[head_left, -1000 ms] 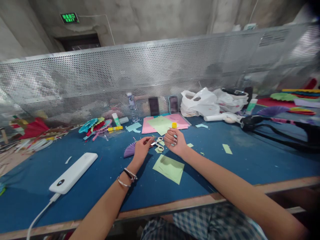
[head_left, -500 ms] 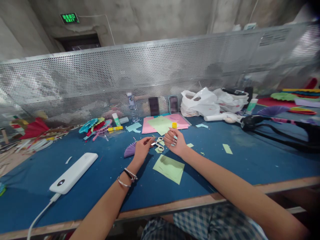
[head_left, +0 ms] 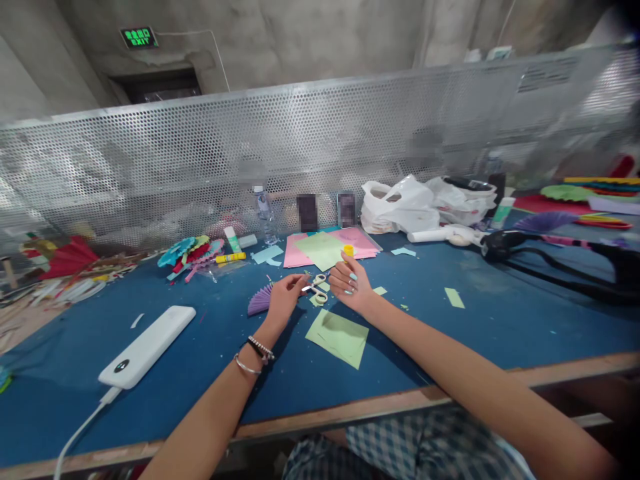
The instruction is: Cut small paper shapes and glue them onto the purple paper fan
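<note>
While my left hand [head_left: 284,297] pinched narrowly beside the purple pleated paper [head_left: 259,302], my right hand [head_left: 353,285] curled closed.
Scissors [head_left: 321,299] showed between them; what either hand gripped, I couldn't tell.

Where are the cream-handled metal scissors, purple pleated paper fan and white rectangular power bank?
Cream-handled metal scissors [head_left: 313,287]: head view, where handles meet blades.
Purple pleated paper fan [head_left: 259,301]: head view, on its folds.
White rectangular power bank [head_left: 149,346]: head view, middle of its upper face.

scissors [head_left: 313,287]: on table [head_left: 425,327] | fan [head_left: 259,301]: left of scissors | paper stack [head_left: 319,248]: behind | power bank [head_left: 150,345]: far left
</note>
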`<state>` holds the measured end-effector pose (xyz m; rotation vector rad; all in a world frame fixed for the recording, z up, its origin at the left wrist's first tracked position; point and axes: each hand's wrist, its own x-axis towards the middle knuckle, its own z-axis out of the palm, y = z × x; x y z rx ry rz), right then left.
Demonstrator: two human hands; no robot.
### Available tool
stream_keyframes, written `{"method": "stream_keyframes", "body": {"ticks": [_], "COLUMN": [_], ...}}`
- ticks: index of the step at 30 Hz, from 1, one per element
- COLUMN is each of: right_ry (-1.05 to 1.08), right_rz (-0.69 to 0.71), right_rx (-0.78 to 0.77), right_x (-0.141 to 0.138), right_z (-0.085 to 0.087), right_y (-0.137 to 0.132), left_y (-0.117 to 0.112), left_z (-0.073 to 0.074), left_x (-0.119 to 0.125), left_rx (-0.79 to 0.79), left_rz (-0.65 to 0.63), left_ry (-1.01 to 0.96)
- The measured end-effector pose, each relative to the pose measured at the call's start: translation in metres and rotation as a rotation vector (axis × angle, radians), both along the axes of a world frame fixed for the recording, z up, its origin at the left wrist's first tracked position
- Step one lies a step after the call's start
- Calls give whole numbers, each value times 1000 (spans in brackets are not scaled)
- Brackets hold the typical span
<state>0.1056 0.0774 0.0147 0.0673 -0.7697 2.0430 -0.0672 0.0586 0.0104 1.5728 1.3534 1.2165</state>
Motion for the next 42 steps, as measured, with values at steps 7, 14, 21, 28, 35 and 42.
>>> {"method": "stream_keyframes", "body": {"ticks": [7,14,21,28,35,42], "right_ry": [-2,-43,-116,-117,-133,-203], "right_rz": [0,-56,-127,-134,-147,-204], "right_rx": [14,31,-31,-85,-97,-22], "right_x": [0,0,-1,-3,-4,-9], "right_z": [-1,-3,0,3,5,4], "right_y": [2,4,1,0,-1,-1], "left_y": [1,0,-1,-2,-3,-2], "left_z": [0,1,3,5,4,2], "left_x": [0,0,1,1,0,0], "left_rx": [6,12,3,11,-4,6], "left_rz": [-2,-2,10,16,7,-7], "left_ry": [3,-4,-38,-39,-9,-16]}}
